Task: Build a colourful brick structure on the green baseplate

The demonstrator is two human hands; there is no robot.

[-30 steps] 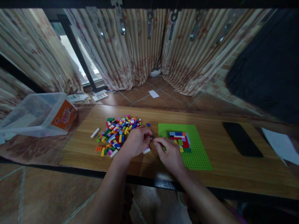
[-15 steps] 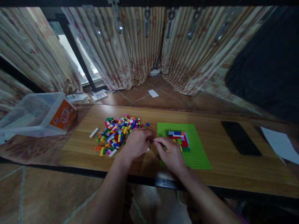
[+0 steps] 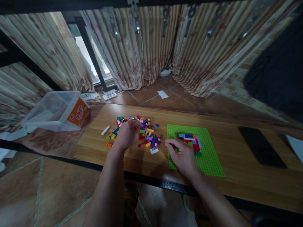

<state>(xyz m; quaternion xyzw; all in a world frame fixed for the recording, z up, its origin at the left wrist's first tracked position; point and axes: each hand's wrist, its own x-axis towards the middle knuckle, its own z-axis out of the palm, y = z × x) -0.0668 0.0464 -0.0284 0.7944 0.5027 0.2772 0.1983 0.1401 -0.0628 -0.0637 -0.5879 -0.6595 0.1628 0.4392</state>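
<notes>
My left hand is over the left part of a heap of small toy bricks, its fingers curled in and the fingertips close to the bricks. Whatever it may hold is hidden. Just over the left edge of a green studded baseplate, my right hand has thumb and forefinger pinched together. Anything between those fingertips is too small to make out. A low structure of blue, red, white and green bricks stands on the baseplate, partly covered by the right hand.
A clear plastic box with an orange label stands at the left. One long white brick lies apart from the heap. To the right are a black phone-like slab and white paper. The wooden board's front edge runs nearest me.
My hands have come apart. The left moved leftward over the heap, and the right stays by the baseplate's left edge. The whole view has shifted and tilted slightly.
</notes>
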